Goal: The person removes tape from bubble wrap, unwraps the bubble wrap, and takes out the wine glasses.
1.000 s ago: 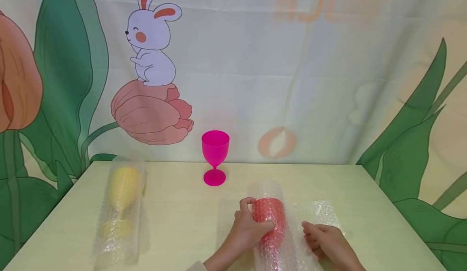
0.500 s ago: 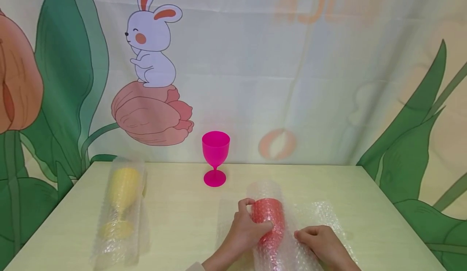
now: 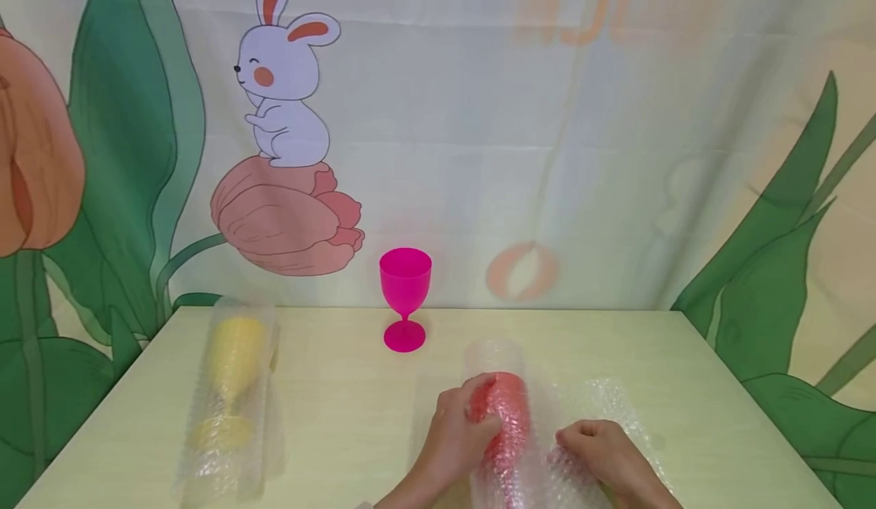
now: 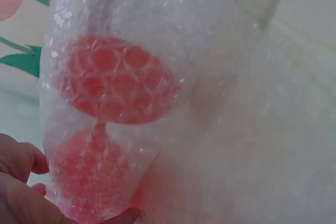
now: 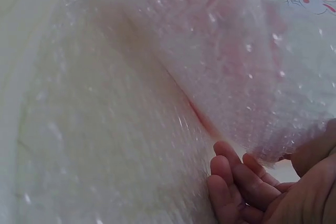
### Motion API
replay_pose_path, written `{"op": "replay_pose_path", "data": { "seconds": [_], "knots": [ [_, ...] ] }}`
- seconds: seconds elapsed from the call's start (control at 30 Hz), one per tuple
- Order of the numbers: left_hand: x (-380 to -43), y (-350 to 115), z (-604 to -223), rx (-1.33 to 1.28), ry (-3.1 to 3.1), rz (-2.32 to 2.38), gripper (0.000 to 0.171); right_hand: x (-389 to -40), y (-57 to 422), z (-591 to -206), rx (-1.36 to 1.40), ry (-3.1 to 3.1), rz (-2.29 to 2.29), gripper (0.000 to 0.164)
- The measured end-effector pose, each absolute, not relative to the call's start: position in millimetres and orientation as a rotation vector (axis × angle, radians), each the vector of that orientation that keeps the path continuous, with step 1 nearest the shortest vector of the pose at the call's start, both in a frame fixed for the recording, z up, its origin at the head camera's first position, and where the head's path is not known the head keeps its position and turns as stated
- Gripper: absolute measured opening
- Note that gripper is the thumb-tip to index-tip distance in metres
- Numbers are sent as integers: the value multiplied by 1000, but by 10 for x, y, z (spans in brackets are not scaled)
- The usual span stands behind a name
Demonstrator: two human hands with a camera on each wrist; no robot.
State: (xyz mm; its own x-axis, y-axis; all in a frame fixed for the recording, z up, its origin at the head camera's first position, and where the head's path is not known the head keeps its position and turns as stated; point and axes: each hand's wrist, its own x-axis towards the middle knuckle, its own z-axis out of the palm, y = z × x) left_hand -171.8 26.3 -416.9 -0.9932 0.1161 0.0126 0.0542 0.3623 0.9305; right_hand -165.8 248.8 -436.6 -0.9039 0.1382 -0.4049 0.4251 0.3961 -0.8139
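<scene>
A red goblet [image 3: 515, 410] lies rolled in clear bubble wrap [image 3: 494, 355] at the front of the table. My left hand [image 3: 448, 437] grips the roll around the goblet's bowl, thumb across its top. Through the wrap, the left wrist view shows the round red foot [image 4: 118, 82] and stem. To the right of the roll, my right hand [image 3: 609, 456] has curled fingers and pinches an edge of the wrap. In the right wrist view, a loose sheet of wrap [image 5: 115, 129] spreads beside its fingers [image 5: 226, 174].
A magenta goblet [image 3: 405, 284] stands upright near the table's back edge. At the left lies a yellow goblet [image 3: 236, 353] inside bubble wrap. More wrap [image 3: 616, 399] lies flat on the table [image 3: 342, 387] at the right. A printed curtain [image 3: 438, 113] hangs behind.
My right hand has moved left to the wrap's edge beside the roll. The left hand and the roll have shifted slightly left, the left fingers now further over the goblet.
</scene>
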Motion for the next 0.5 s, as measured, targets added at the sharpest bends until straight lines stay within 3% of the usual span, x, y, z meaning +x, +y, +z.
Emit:
{"op": "replay_pose_path", "data": {
  "seconds": [0.37,0.5],
  "knots": [
    [-1636,403,-4161,74,2567,1622,37,-1647,2489,-4373,495,2373,-1538,19],
    [-1653,441,-4195,44,2624,1576,55,-1643,2499,-4408,491,2385,-1560,19]
  ]
}}
